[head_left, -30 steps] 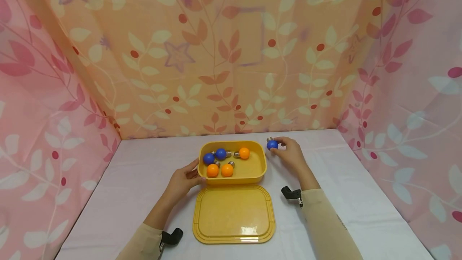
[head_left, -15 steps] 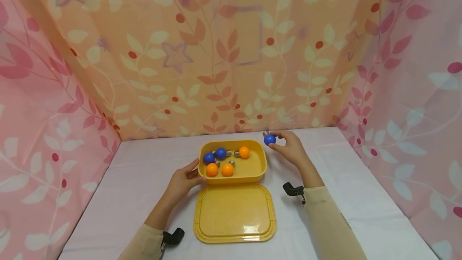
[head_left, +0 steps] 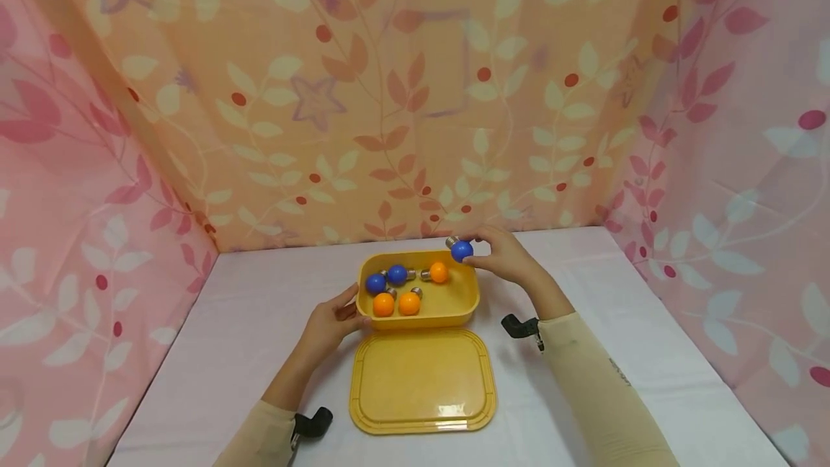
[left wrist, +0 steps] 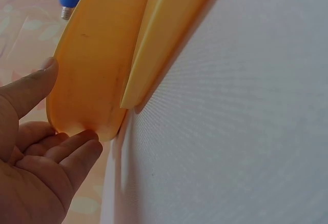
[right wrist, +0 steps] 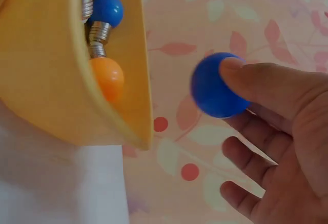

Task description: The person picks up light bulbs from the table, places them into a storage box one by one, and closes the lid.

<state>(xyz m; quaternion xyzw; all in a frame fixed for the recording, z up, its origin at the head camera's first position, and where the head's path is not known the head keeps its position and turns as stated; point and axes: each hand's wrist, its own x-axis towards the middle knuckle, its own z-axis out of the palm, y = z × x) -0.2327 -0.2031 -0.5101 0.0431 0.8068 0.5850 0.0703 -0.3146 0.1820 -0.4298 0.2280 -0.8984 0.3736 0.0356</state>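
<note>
My right hand (head_left: 509,258) pinches a blue light bulb (head_left: 462,251) between thumb and fingers, its metal screw base pointing up and left. In the head view the bulb overlaps the back right corner of a yellow plastic box (head_left: 415,323). The right wrist view shows the bulb's blue globe (right wrist: 218,88) beside the box wall. My left hand (head_left: 327,326) holds the box's left end, thumb at the front corner and fingers farther back. Inside the box lie two blue bulbs (head_left: 397,274) and three orange bulbs (head_left: 439,272), mostly toward the left.
A yellow lid (head_left: 421,380) lies flat right in front of the box. White cloth (head_left: 240,308) covers the table. Patterned fabric (head_left: 389,92) hangs behind and on both sides. Black wrist mounts (head_left: 314,424) stick out from both sleeves.
My right hand has carried the blue bulb leftward and up, from beside the box to its back right corner. The left hand stays at the box's end.
</note>
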